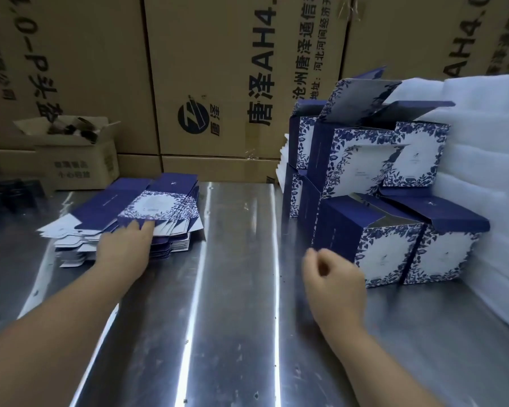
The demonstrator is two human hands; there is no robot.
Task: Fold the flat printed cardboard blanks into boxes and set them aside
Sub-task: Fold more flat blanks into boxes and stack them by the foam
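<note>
Brown shipping cartons point(212, 69) with black print wall off the scene at 12 o'clock. The steel worktop point(238, 304) fills the middle and near ground. A pile of white foam sheets point(488, 177) rises at 3 o'clock. Against it, at 2 o'clock, folded blue-and-white floral boxes point(391, 239) sit stacked in tiers, several with lids standing open. The stack of flat printed blanks point(159, 201) lies fanned on the worktop at 10 o'clock, and a small open carton point(80, 163) stands behind it. The left hand point(124, 248) rests straight fingers on the stack's near edge, grip open. The right hand point(332, 280) hovers just beside the nearest folded box, its grip loosely curled and empty.
</note>
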